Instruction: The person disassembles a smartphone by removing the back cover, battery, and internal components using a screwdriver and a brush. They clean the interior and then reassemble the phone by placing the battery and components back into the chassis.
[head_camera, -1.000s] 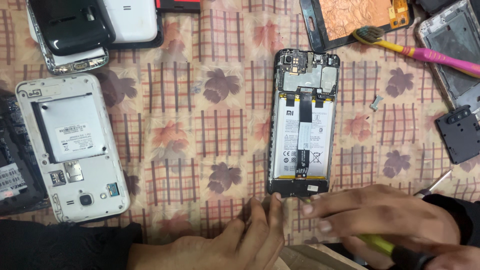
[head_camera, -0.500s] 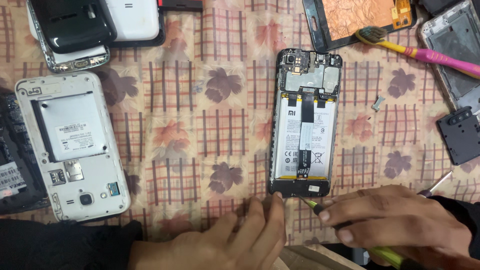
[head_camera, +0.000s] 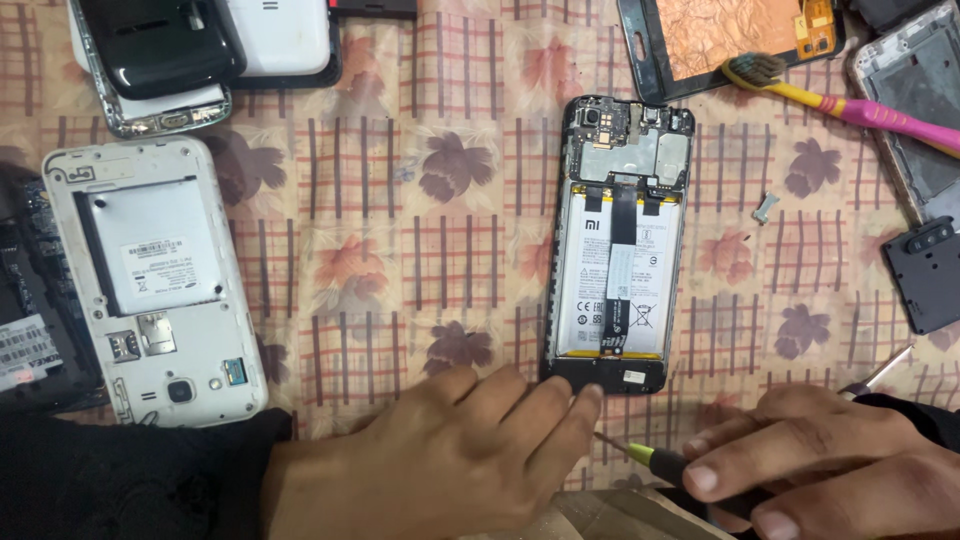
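An opened black phone (head_camera: 618, 245) lies back-up on the patterned cloth, its white battery and black ribbon cable exposed. My left hand (head_camera: 440, 455) rests flat on the cloth, fingertips touching the phone's bottom left corner. My right hand (head_camera: 830, 470) grips a small screwdriver (head_camera: 650, 458) with a yellow and black handle. Its thin tip points toward the phone's bottom edge, just short of my left fingertips.
A white phone without its back cover (head_camera: 150, 275) lies at left, with black and white phones (head_camera: 195, 50) stacked above it. A screen panel with copper foil (head_camera: 735, 35), a pink and yellow toothbrush (head_camera: 850, 105), a small metal piece (head_camera: 765, 205) and a black camera cover (head_camera: 925, 275) lie at right.
My right hand has drawn back to the right, exposing the screwdriver's shaft and tip. My left fingers stay by the phone's bottom corner.
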